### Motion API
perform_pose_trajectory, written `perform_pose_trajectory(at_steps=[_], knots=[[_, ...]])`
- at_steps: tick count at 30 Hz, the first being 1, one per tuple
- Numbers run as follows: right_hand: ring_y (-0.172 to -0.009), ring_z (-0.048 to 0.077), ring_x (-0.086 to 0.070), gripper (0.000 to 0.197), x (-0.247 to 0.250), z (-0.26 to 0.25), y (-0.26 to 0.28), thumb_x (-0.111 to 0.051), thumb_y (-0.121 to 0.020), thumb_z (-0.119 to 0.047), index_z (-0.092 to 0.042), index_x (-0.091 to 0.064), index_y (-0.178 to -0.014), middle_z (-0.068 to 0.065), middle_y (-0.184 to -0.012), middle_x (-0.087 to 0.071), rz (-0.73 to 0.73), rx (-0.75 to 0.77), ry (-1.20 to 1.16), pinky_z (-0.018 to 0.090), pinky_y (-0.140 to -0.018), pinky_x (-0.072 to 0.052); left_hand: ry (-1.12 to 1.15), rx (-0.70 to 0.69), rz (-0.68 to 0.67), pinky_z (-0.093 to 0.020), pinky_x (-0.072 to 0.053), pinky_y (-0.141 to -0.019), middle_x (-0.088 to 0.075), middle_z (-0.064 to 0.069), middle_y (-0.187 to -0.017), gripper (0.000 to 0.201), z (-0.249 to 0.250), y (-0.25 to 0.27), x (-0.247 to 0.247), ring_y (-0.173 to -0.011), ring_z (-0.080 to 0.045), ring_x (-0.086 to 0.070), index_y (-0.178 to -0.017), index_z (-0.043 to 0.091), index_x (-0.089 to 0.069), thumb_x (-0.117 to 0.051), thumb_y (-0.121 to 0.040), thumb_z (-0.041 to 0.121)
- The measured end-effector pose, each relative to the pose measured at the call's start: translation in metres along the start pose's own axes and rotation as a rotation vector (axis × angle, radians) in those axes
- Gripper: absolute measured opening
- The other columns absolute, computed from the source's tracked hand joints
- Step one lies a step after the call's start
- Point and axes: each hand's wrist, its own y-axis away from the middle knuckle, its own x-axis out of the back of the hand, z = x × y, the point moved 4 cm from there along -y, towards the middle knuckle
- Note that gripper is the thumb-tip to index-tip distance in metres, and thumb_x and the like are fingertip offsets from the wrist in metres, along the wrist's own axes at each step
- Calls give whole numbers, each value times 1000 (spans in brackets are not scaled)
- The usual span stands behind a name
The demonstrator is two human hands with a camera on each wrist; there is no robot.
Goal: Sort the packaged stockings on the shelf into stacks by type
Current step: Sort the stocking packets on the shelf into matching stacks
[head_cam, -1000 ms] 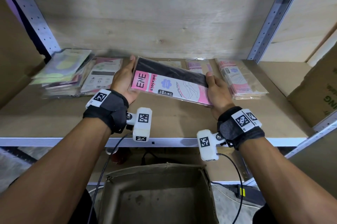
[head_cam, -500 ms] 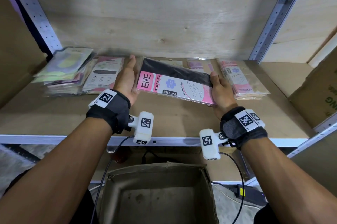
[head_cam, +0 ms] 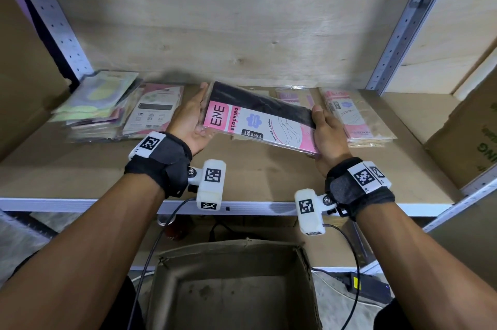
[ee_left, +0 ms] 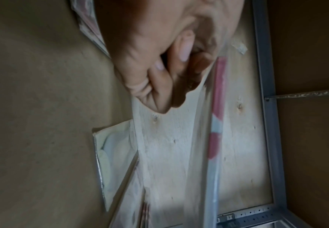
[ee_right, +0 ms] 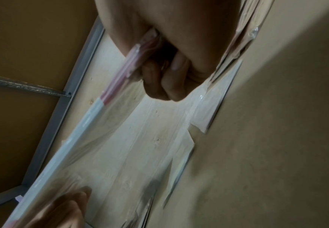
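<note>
Bare forearms, no sleeves. Each wrist: black fabric wrist strap (head_cam: 161, 163) with white square-coded tag on top, white boxy plastic wrist camera (head_cam: 211, 184) at 6 o'clock, coded markers, thin black cable (head_cam: 150, 251) trailing down.

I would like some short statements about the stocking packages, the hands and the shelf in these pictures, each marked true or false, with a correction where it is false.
1. Both hands hold one black stocking package. True: the left hand grips its left end and the right hand its right end.
2. The held package lies flat on the shelf. False: it is lifted above the shelf and tilted.
3. The word ENE is printed on the held package. True.
4. The green and yellow packages are stacked at the right end of the shelf. False: they are at the left end; the pink and beige stack is on the right.
5. A cardboard box stands below the shelf edge. True.
</note>
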Motion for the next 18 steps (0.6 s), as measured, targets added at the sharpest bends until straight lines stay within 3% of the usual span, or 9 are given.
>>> perform_pose_trajectory(at_steps=[3,5,7,9,12,15,17,18], knots=[[-89,38,-70,29,1,0,-1,-47,-100,-41,-21,-61,-86,11,-86,-70,-6,-9,-21,55,-85,-54,-37,0,74,-15,-25,-29,-53,4,-45,45,-1,-2,2,-28,-5,-36,-75,17,-64,-47,-100,50],[-80,32,-70,26,2,1,-2,-47,-101,-38,-20,-59,-87,12,-85,-68,12,-31,-63,48,-77,-55,-10,23,144,-14,-26,-33,-54,4,-50,45,-4,-5,9,-33,-6,-39,-86,15,-58,-45,-98,56],[-76,29,-67,27,6,3,-4,-45,-102,-37,-17,-59,-90,15,-89,-66,53,-58,-63,37,-61,-53,99,62,185,-15,-30,-38,-56,2,-62,51,-7,-7,13,-44,-8,-41,-99,14,-57,-43,-97,63],[-65,25,-64,27,9,4,-6,-42,-102,-37,-16,-58,-96,15,-87,-64,79,-89,-72,24,-41,-43,98,106,173,-17,-38,-42,-61,-1,-67,66,-12,-8,12,-50,-9,-49,-100,9,-61,-37,-94,71],[-53,18,-58,25,9,7,-4,-39,-103,-33,-15,-56,-102,13,-85,-62,113,-122,-129,18,-35,-34,-111,200,1,-23,-53,-50,-72,-11,-85,86,-24,-5,-5,-61,-18,-67,-110,2,-67,-31,-90,78],[-47,19,-59,26,3,8,1,-38,-104,-25,-7,-53,-113,17,-87,-64,110,-130,-137,20,-34,-36,-305,279,-223,-26,-59,-56,-75,-16,-105,80,-36,2,-24,-74,-25,-73,-119,3,-65,-38,-91,73],[-58,25,-65,31,-2,8,3,-38,-104,-23,1,-53,-117,20,-89,-66,109,-121,-116,26,-38,-46,-355,282,-306,-26,-60,-59,-74,-16,-110,73,-41,5,-31,-78,-26,-74,-121,5,-64,-42,-93,69],[-69,29,-67,33,-2,8,3,-38,-104,-23,2,-54,-117,19,-92,-66,116,-113,-63,30,-47,-53,-352,269,-331,-27,-61,-61,-73,-17,-111,67,-43,6,-33,-80,-26,-74,-120,6,-64,-43,-95,64]])
